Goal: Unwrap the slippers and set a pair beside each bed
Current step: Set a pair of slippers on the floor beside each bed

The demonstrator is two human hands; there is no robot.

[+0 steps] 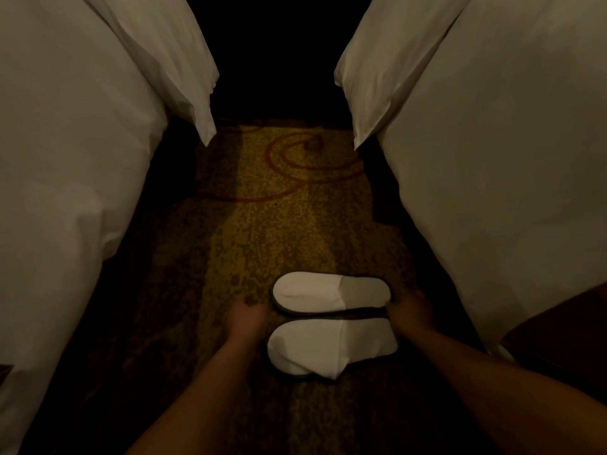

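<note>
— Fingers on the left hand (244, 315): what are they doing?

— They curl down onto the carpet (262, 231) just beside the toe end of the far slipper (331, 292). They hold nothing that I can see, though the tips are dim.

— And the right hand (409, 310)?

— It sits at the heel ends of the pair, touching the far slipper's heel. How far its fingers are closed, or whether they grip the sole, I cannot tell; the light is too low.

— Where are the slippers?

— Both lie flat on the carpet, side by side and touching along their length, toes to the left. The near slipper (328, 346) lies between the two forearms. Both are white with dark edging and are out of any wrapping.

— And the beds?

— The left bed (65, 159) and right bed (512, 178) flank the aisle, with white covers hanging down. The pair lies nearer the right bed.
</note>
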